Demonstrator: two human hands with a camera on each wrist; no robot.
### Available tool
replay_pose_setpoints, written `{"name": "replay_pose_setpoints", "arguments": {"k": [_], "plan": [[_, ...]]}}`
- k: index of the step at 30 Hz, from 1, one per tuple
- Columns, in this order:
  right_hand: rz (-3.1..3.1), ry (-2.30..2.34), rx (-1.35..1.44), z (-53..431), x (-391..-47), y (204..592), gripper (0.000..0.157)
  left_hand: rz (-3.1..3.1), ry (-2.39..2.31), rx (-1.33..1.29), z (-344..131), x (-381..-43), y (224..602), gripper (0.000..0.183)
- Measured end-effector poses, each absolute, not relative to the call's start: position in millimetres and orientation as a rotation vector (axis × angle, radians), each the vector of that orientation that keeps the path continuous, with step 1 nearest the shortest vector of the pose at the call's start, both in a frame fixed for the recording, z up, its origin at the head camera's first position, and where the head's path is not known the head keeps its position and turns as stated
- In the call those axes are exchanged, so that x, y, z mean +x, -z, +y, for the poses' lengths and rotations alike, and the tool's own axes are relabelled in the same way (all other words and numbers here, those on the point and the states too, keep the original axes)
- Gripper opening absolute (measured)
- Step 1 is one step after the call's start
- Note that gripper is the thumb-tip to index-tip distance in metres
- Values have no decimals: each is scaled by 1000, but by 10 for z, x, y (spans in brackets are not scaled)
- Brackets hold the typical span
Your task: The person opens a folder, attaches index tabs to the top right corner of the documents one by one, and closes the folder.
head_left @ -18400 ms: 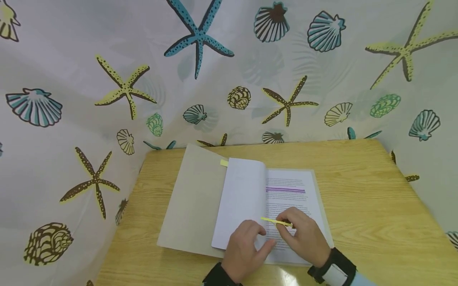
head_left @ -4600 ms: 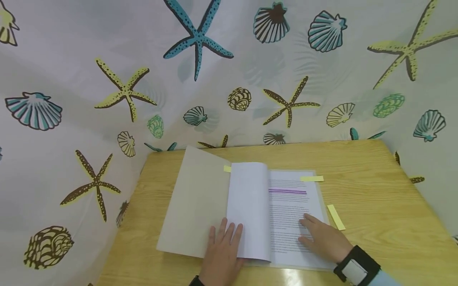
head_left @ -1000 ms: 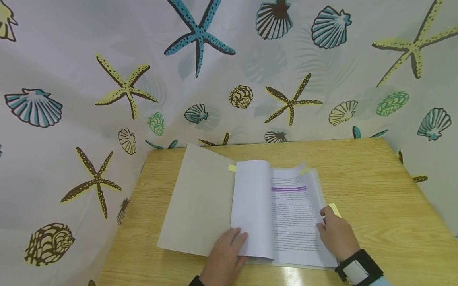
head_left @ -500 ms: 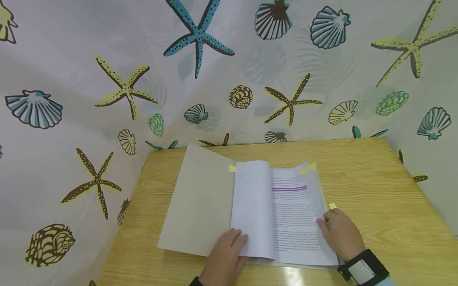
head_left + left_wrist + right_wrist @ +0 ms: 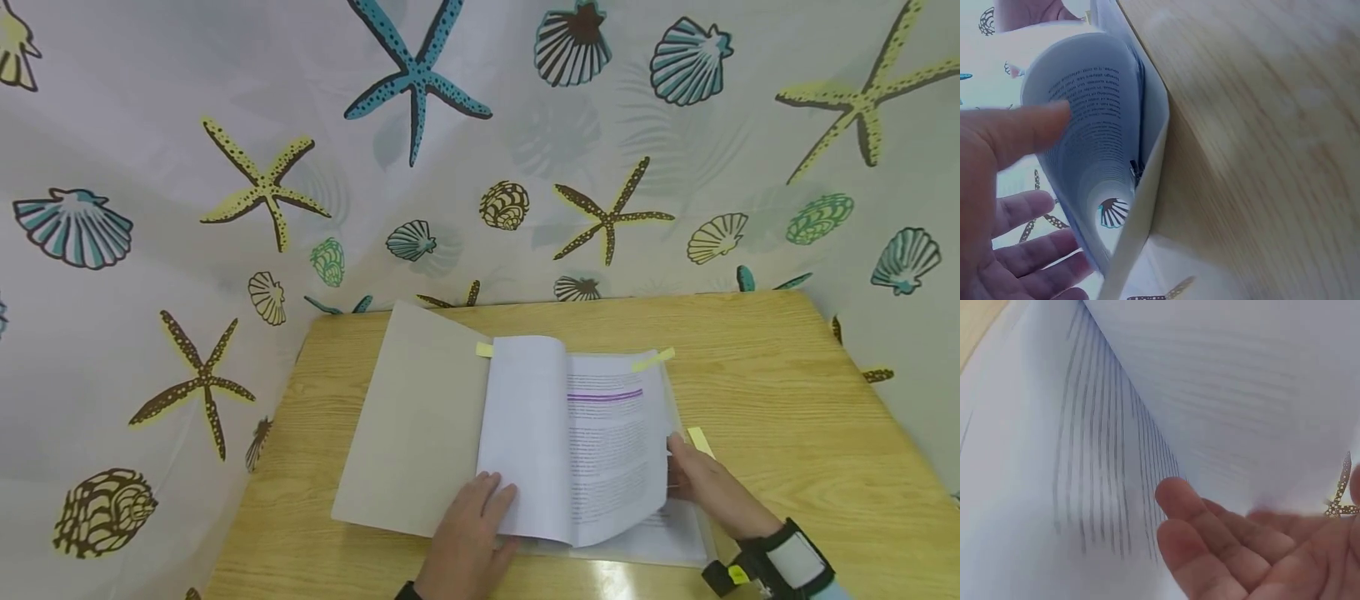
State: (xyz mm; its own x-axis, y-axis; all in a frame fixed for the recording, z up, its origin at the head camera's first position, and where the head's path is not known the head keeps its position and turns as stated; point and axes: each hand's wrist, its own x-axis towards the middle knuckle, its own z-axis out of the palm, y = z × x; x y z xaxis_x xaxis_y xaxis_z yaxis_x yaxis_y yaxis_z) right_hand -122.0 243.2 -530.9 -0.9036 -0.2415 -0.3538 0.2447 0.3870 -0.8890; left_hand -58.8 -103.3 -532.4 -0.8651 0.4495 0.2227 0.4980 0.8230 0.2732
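An open folder of printed sheets lies on the table, its bare cover [image 5: 408, 425] spread left. Turned-over sheets [image 5: 525, 433] curl beside the spine. My left hand [image 5: 467, 533] rests at their lower left corner; in the left wrist view its thumb [image 5: 1035, 128] stands beside the open end of the curl. My right hand [image 5: 712, 483] is at the right edge of a printed page [image 5: 611, 450] with purple lines, whose lower corner is lifted. The right wrist view shows its slightly bent fingers [image 5: 1191, 544] under the raised page. A yellow sticky strip [image 5: 654, 360] juts from that page's top right corner.
Another yellow strip [image 5: 700, 440] lies right of the folder, just beyond my right hand. A third yellow strip [image 5: 484, 350] sticks out at the turned sheets' top left. The wooden table [image 5: 795, 400] meets a shell-patterned cloth [image 5: 450, 192] at back and sides.
Earlier my right hand pinched a yellow strip; strips now sit at the page corner and beside the folder. In the last half second the page's lower right corner has risen leftward, baring another sheet.
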Motion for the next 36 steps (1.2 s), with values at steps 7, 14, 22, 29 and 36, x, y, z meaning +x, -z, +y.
{"name": "replay_pose_setpoints", "arguments": {"k": [7,14,22,29,36], "plan": [[2135,1555,51,2392,-1254,5363,81,-2759,501,-829,-1016,-565,5315,76],[2128,1572,74,2429,-1275,5414,81,-2643,527,-903,-991,-567,5313,69],[2043,1666,-76,2254,-1336,5299,72,-2589,640,-869,-977,-591,5265,62],[2308,1435,-556,1674,-1266,5182,48,-2522,966,-749,-892,-637,5207,64],[2661,1135,-822,1340,-1199,5310,47,-2583,866,-423,-931,-631,5171,53]]}}
